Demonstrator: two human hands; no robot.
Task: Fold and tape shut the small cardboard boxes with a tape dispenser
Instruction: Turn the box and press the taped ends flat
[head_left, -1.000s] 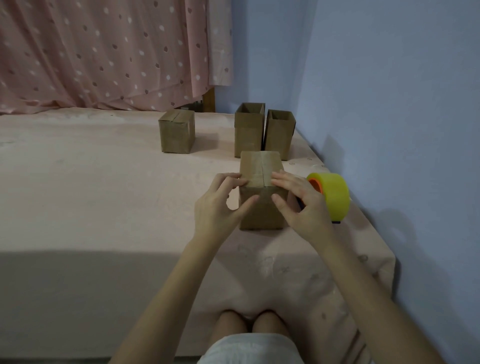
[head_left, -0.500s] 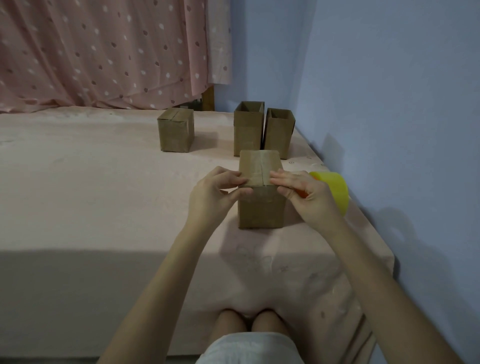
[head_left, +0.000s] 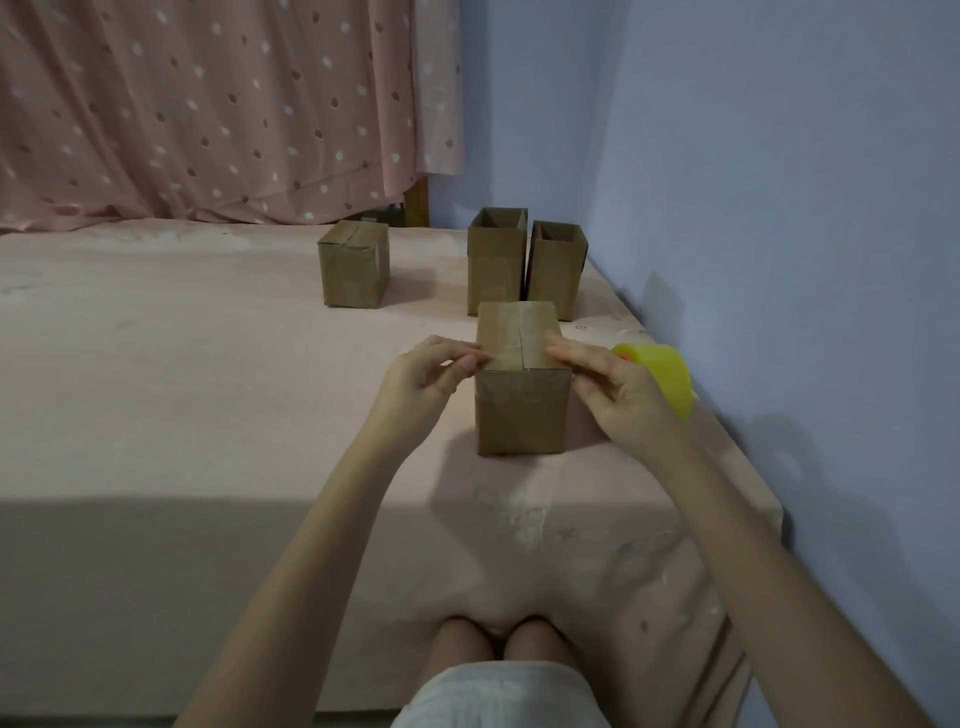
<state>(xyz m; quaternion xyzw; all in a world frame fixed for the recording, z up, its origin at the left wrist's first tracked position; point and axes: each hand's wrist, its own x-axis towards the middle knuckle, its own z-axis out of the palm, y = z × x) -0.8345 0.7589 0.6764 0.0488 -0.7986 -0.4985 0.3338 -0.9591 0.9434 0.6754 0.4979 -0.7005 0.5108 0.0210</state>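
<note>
The cardboard box (head_left: 521, 387) I was closing stood upright on the bed (head_left: 208, 415), right in front of my knees, near the wall side. Its top flaps were folded flat and met at a straight centre seam, and a glossy strip of clear tape seemed to run along that seam and down over the front face, though the sheen was faint. My left hand (head_left: 421, 384) sat at the top left edge with curled fingers touching the flap, thumb and fingertips close together as if pinching or pressing the rim. My right hand (head_left: 618, 395) mirrored it at the top right edge, fingers laid across the flap. I judged both were there to hold the flaps level and rub the tape down; neither hand carried anything loose. The board looked thin, matte brown and slightly creased at the corners, so it would give under hard pressure.

Just beyond my right hand lay the tape dispenser (head_left: 662, 376), a fat translucent yellow roll with a bit of orange at its hub, parked within easy reach by the blue wall (head_left: 779, 208).

Farther back stood two open boxes (head_left: 496, 260) side by side, flaps up, waiting. To their left stood a closed box (head_left: 355, 270), apparently taped. A dotted pink curtain (head_left: 208, 104) hung behind.
</note>
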